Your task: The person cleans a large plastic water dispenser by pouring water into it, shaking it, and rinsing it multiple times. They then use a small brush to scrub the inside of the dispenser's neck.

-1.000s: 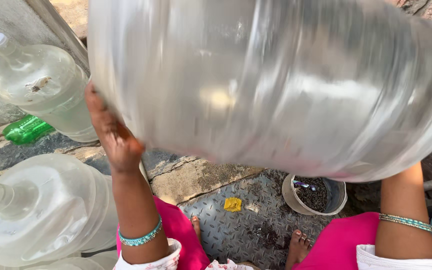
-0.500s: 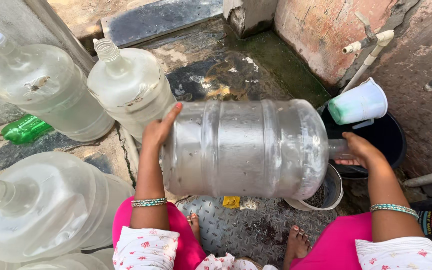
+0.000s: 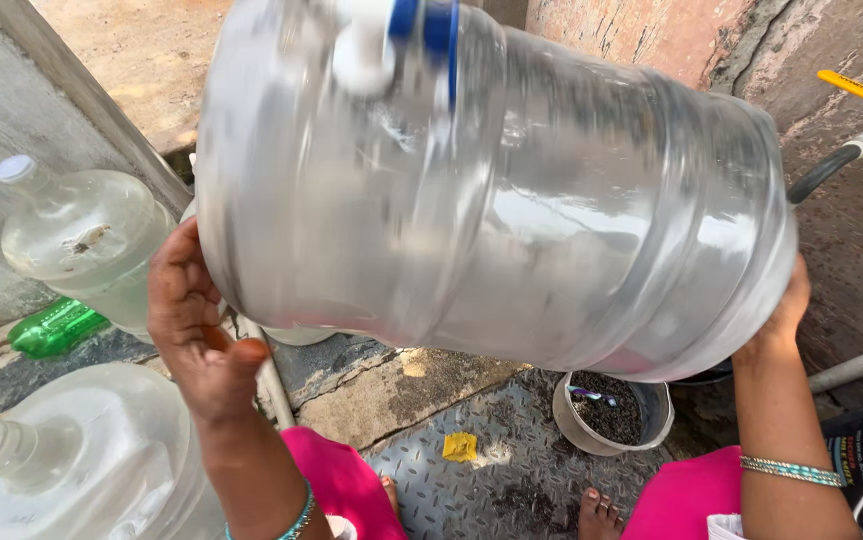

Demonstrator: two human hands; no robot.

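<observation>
Clear plastic fills most of my view: the big water jug (image 3: 512, 190) is up off the ground, tipped on its side and blurred, its blue-capped neck toward the top. My left hand (image 3: 197, 330) braces one end with the fingers spread open against the wall; my right hand (image 3: 782, 320) props the other end, fingers hidden behind it, so I cannot tell their set. As I judge it, the smooth wall could slide off open palms and drop onto the small pot (image 3: 612, 410), my bare toes (image 3: 602, 505) or the other jugs (image 3: 87, 240).
</observation>
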